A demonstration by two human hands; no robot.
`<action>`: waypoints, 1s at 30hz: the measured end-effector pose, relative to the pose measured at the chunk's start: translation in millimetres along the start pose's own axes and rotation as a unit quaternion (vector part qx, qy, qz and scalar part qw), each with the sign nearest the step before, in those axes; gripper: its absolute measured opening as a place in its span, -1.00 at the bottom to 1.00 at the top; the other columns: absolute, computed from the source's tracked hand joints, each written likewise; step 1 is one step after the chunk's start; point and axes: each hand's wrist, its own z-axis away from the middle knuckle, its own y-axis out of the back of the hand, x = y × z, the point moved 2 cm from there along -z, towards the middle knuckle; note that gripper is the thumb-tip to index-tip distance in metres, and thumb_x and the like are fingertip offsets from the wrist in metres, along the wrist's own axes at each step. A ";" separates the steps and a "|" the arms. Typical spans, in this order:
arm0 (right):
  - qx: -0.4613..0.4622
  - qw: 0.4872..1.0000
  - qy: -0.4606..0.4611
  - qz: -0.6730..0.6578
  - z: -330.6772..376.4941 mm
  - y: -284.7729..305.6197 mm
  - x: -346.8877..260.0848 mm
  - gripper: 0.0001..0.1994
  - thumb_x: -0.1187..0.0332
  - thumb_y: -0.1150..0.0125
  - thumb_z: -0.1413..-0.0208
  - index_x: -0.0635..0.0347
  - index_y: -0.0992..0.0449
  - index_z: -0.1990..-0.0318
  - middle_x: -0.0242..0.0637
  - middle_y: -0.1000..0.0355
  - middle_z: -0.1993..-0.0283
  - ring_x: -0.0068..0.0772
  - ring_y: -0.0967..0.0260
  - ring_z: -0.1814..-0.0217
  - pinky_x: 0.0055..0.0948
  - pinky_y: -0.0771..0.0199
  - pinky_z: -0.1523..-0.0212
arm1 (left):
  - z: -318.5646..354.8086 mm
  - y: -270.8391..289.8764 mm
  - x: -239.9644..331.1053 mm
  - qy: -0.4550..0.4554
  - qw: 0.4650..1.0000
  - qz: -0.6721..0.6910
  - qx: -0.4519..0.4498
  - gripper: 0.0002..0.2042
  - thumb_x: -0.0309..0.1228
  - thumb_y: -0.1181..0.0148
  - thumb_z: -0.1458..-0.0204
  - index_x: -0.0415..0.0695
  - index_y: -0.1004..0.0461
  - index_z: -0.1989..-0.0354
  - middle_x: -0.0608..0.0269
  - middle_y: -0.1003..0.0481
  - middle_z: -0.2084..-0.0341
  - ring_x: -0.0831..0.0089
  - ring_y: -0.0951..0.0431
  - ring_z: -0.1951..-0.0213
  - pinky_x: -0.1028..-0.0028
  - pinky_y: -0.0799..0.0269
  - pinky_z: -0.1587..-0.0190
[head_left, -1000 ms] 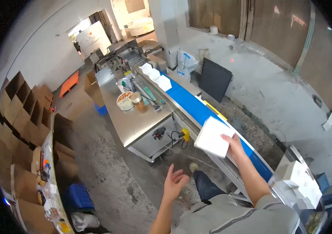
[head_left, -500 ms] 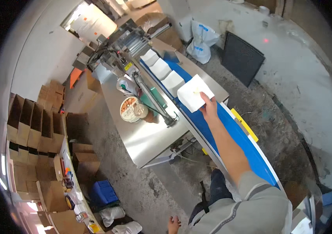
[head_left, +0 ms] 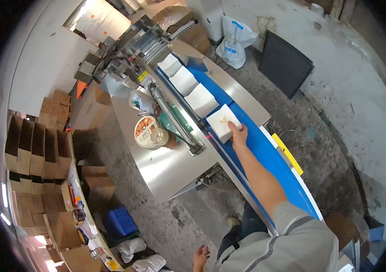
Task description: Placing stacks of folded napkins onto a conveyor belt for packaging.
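My right hand (head_left: 239, 134) reaches out over the blue conveyor belt (head_left: 274, 158) and rests its fingers on a white square packet (head_left: 223, 123) lying flat on the belt. Three more white packets (head_left: 200, 99) lie in a row beyond it, toward the packing machine (head_left: 134, 50). My left hand (head_left: 200, 256) hangs low at the bottom edge, fingers apart, holding nothing.
A steel table (head_left: 165, 167) stands left of the belt with a round printed tub (head_left: 146, 131) on it. Stacked cardboard boxes (head_left: 34, 149) line the left wall. A blue crate (head_left: 119, 222) sits on the floor; a dark panel (head_left: 286, 63) and a white bag (head_left: 233, 41) stand at the back.
My right hand has carried the white packet forward and set it down flat on the belt behind the row. My left hand has dropped to the lower edge.
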 end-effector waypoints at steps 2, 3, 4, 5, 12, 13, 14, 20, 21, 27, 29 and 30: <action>-0.003 1.000 0.008 0.009 -6.4 3.1 4.4 -0.06 0.21 -0.58 0.25 0.40 -0.09 -0.23 -0.01 -0.31 -0.09 -0.17 -0.34 -0.08 -0.33 -0.40 -0.05 | -4.1 3.3 2.0 -0.010 1.000 -0.003 -0.012 -0.40 -0.17 -0.21 -0.14 -0.22 -0.23 -0.28 0.12 -0.52 0.15 0.34 -0.58 0.17 0.36 -0.54 0.22; -0.006 1.000 0.007 0.021 -5.0 3.5 6.9 -0.05 0.18 -0.58 0.25 0.42 -0.10 -0.23 0.00 -0.31 -0.09 -0.17 -0.34 -0.08 -0.32 -0.40 -0.06 | -3.7 6.3 1.8 -0.016 1.000 -0.005 -0.020 -0.40 -0.17 -0.21 -0.14 -0.22 -0.23 -0.28 0.11 -0.52 0.14 0.33 -0.58 0.16 0.35 -0.54 0.22; -0.009 0.999 0.006 0.032 -2.9 4.5 9.1 -0.05 0.15 -0.58 0.25 0.43 -0.10 -0.23 0.01 -0.32 -0.08 -0.18 -0.34 -0.09 -0.32 -0.40 -0.06 | -4.3 9.2 1.0 -0.016 1.000 -0.006 -0.021 -0.40 -0.17 -0.21 -0.14 -0.22 -0.23 -0.28 0.11 -0.52 0.14 0.33 -0.58 0.16 0.35 -0.54 0.22; -0.008 0.999 0.009 0.032 -1.5 5.4 10.1 -0.05 0.15 -0.58 0.25 0.43 -0.10 -0.23 0.01 -0.32 -0.08 -0.18 -0.34 -0.09 -0.32 -0.40 -0.06 | -5.5 12.6 -0.2 -0.020 0.999 -0.008 -0.025 -0.40 -0.18 -0.21 -0.14 -0.23 -0.23 -0.28 0.10 -0.52 0.13 0.32 -0.58 0.16 0.35 -0.54 0.22; 0.042 0.988 0.008 0.148 40.3 64.9 -33.7 -0.14 -0.04 -0.40 0.07 0.43 -0.23 -0.23 -0.07 -0.41 -0.02 -0.29 -0.40 0.08 -0.36 -0.49 0.26 | -37.0 33.1 -7.1 -0.066 0.992 -0.084 -0.072 -0.45 -0.21 -0.18 -0.16 -0.31 -0.26 -0.22 0.05 -0.52 0.13 0.33 -0.59 0.22 0.40 -0.55 0.28; 0.059 0.989 0.031 0.132 49.3 80.0 -38.3 -0.27 0.01 -0.38 0.02 0.36 -0.30 -0.19 -0.16 -0.44 0.07 -0.35 -0.42 0.22 -0.40 -0.47 0.43 | -44.7 30.9 -5.3 -0.076 0.987 -0.104 -0.095 -0.45 -0.21 -0.18 -0.16 -0.31 -0.26 -0.22 0.05 -0.52 0.13 0.33 -0.59 0.22 0.40 -0.55 0.28; 0.026 0.994 0.055 0.092 62.5 105.1 -47.2 -0.37 0.06 -0.37 -0.01 0.31 -0.36 -0.12 -0.19 -0.45 0.11 -0.40 -0.42 0.25 -0.40 -0.50 0.42 | -48.7 25.0 2.4 -0.132 0.978 -0.113 -0.116 -0.51 -0.23 -0.16 -0.17 -0.32 -0.31 -0.16 0.06 -0.54 0.20 0.36 -0.59 0.26 0.42 -0.54 0.31; -0.088 0.918 0.174 0.345 261.0 232.2 -132.7 -0.69 0.18 -0.26 -0.14 0.20 -0.51 0.08 -0.29 -0.53 0.14 -0.44 -0.47 0.13 -0.37 -0.53 0.13 | -46.8 -12.8 64.4 -0.380 0.865 -0.232 -0.232 -0.73 -0.31 -0.14 -0.16 -0.31 -0.52 0.43 0.26 -0.50 0.64 0.55 -0.43 0.57 0.49 -0.33 0.51; -0.080 0.883 0.224 0.405 299.8 256.6 -148.7 -0.63 0.13 -0.27 -0.14 0.22 -0.51 0.04 -0.26 -0.53 0.13 -0.44 -0.47 0.12 -0.37 -0.51 0.09 | -43.1 -26.0 73.8 -0.464 0.814 -0.226 -0.266 -0.71 -0.32 -0.16 -0.15 -0.31 -0.50 0.50 0.28 -0.49 0.65 0.57 -0.39 0.58 0.49 -0.30 0.52; 0.087 0.878 0.285 0.376 523.9 450.2 -223.4 -0.59 0.17 -0.28 -0.16 0.31 -0.48 -0.03 -0.19 -0.54 0.08 -0.43 -0.46 0.02 -0.43 -0.47 0.00 | 105.4 -143.1 97.4 -0.528 0.669 -0.316 -0.416 -0.73 -0.28 -0.14 -0.18 -0.20 -0.47 0.49 0.38 -0.32 0.72 0.61 -0.23 0.67 0.48 -0.12 0.61; 0.180 0.878 0.301 0.326 605.7 514.5 -238.9 -0.62 0.20 -0.26 -0.17 0.30 -0.49 -0.02 -0.21 -0.54 0.08 -0.40 -0.48 0.05 -0.41 -0.50 0.04 | 169.1 -176.1 77.6 -0.438 0.678 -0.353 -0.473 -0.76 -0.23 -0.13 -0.21 -0.14 -0.42 0.40 0.40 -0.32 0.71 0.65 -0.25 0.71 0.55 -0.14 0.67; 0.216 0.893 0.280 0.278 630.8 543.6 -239.2 -0.61 0.20 -0.25 -0.18 0.31 -0.48 -0.04 -0.20 -0.53 0.07 -0.41 -0.48 0.05 -0.41 -0.51 0.02 | 189.9 -194.3 67.6 -0.430 0.667 -0.338 -0.505 -0.75 -0.21 -0.12 -0.21 -0.14 -0.41 0.38 0.39 -0.34 0.70 0.64 -0.26 0.70 0.55 -0.15 0.66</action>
